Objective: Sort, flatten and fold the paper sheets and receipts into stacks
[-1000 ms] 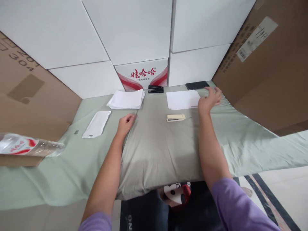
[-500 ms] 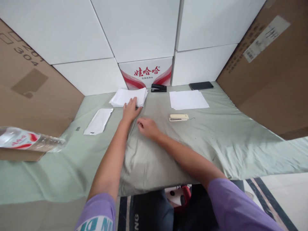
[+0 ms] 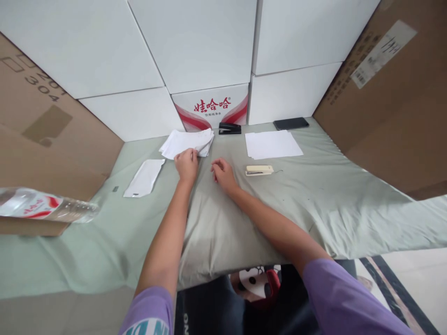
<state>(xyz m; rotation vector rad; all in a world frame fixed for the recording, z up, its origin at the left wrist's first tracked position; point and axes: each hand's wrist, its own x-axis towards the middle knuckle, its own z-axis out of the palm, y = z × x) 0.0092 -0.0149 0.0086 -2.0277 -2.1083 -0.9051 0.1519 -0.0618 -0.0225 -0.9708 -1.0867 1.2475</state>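
Note:
My left hand (image 3: pixel 186 165) pinches the near right corner of a sheet of paper (image 3: pixel 185 140) on top of an uneven white stack, and that corner is lifted and bent. To the right of it, my right hand (image 3: pixel 223 174) rests over the cloth with its fingers loosely curled in and nothing visible in them. A cream stapler (image 3: pixel 259 170) lies just right of this hand, touching neither hand. Behind it is a second, flatter pile of white paper (image 3: pixel 273 144). A black stapler (image 3: pixel 229 128) stands at the back between the two piles.
A green cloth (image 3: pixel 335 195) covers the table. White boxes (image 3: pixel 209 46) wall off the back; cardboard boxes (image 3: pixel 394 107) stand at both sides. A phone (image 3: pixel 291 123) lies at the back right. A white pouch (image 3: pixel 144 178) and a plastic bottle (image 3: pixel 49 204) are on the left.
My left hand has drawn back toward me from lying flat on the stack and now grips the top sheet's corner. My right hand has shifted slightly right.

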